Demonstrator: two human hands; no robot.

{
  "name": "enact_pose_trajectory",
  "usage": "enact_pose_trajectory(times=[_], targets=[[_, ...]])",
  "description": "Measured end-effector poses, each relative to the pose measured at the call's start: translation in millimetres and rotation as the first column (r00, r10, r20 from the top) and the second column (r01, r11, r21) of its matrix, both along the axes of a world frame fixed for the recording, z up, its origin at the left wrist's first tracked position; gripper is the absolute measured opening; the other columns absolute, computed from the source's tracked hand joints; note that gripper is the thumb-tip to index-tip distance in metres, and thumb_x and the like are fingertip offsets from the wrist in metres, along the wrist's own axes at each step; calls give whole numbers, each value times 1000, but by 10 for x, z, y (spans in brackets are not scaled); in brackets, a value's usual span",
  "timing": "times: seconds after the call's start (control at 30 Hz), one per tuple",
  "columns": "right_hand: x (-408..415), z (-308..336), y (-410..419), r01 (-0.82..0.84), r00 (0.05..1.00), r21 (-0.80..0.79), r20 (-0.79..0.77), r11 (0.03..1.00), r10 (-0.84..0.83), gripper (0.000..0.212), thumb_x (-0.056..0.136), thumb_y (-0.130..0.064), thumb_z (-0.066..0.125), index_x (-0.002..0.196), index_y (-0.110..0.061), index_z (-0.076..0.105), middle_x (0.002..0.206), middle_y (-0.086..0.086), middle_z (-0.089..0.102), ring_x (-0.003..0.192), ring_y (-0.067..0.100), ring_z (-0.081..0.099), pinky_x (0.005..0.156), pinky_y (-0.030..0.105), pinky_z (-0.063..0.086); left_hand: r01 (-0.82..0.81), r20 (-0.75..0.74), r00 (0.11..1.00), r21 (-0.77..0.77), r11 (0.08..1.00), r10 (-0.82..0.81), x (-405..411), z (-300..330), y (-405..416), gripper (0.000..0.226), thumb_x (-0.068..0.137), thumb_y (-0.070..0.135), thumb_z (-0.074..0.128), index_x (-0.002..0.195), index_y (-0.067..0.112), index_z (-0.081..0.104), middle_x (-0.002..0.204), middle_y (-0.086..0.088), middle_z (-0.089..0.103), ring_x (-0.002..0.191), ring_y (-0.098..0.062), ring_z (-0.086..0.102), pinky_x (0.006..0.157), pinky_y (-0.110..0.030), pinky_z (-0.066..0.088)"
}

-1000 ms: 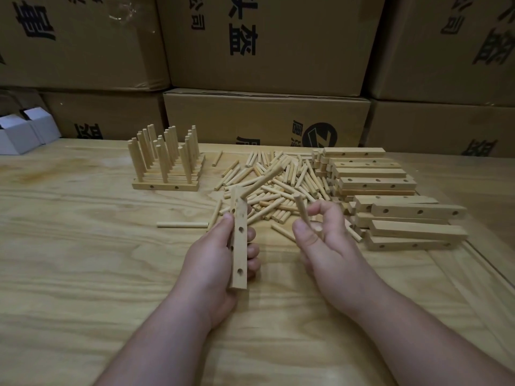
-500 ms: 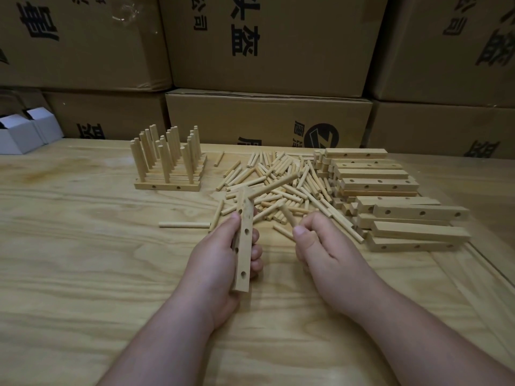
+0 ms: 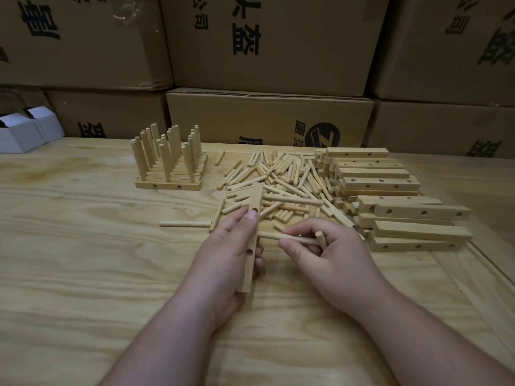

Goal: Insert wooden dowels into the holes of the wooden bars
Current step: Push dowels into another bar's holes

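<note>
A rack of finished bars is standing left of the loose dowel heap, with stacked bars lying to its right on the table. Cardboard boxes are sitting behind, both hands nearest.

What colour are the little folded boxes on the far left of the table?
The little boxes are white, with darker openings on top. The head view shows them, at its left edge.

Left hand covers the held bar's rear face. Right hand hides 2 dowels' far ends. Cardboard boxes cropped at top edge.
</note>
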State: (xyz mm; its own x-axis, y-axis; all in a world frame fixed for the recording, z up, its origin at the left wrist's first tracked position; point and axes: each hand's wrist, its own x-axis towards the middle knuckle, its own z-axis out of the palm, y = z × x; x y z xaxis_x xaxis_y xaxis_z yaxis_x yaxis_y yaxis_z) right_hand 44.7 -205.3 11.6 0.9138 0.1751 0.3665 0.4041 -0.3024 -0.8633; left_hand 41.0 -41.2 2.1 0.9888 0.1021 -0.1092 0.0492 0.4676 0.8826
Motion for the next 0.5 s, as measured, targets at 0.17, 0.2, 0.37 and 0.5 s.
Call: enact_pose_trajectory(times=[0.17,0.2,0.37,0.5], targets=[[-19,26,-6,20,999,-46,26,999,-19,17,82,-23,81,79,-38,73,80,-25,71,75,-6,67,62,4,45,18,6,1000,22,1000,-19,-10,6,7,36,86,38,72,121,28,69,72,6,64,61,-9,56,52,-26,47],[-16,20,-11,31,999,-61,43,998,-28,16,82,-25,80,78,-38,73,80,-26,71,76,-7,66,63,3,45,20,10,1000,21,1000,-20,-17,12,8,40,83,40,73,121,29,69,73,6,64,62,-10,56,53,-27,47],[-12,-3,-5,40,995,-76,92,996,-33,12,83,-30,78,79,-40,73,79,-27,71,78,-8,66,64,3,43,51,24,998,85,995,-53,-33,4,-3,44,89,34,69,132,24,63,72,6,60,63,-8,52,55,-26,46],[-17,-21,-36,-24,995,4,97,1000,23,22,80,-48,75,96,-35,68,74,-24,60,61,-4,54,55,9,42,66,10,998,88,994,-67,-44,30,-34,28,99,28,59,124,19,68,74,2,54,61,-8,49,54,-23,44]])
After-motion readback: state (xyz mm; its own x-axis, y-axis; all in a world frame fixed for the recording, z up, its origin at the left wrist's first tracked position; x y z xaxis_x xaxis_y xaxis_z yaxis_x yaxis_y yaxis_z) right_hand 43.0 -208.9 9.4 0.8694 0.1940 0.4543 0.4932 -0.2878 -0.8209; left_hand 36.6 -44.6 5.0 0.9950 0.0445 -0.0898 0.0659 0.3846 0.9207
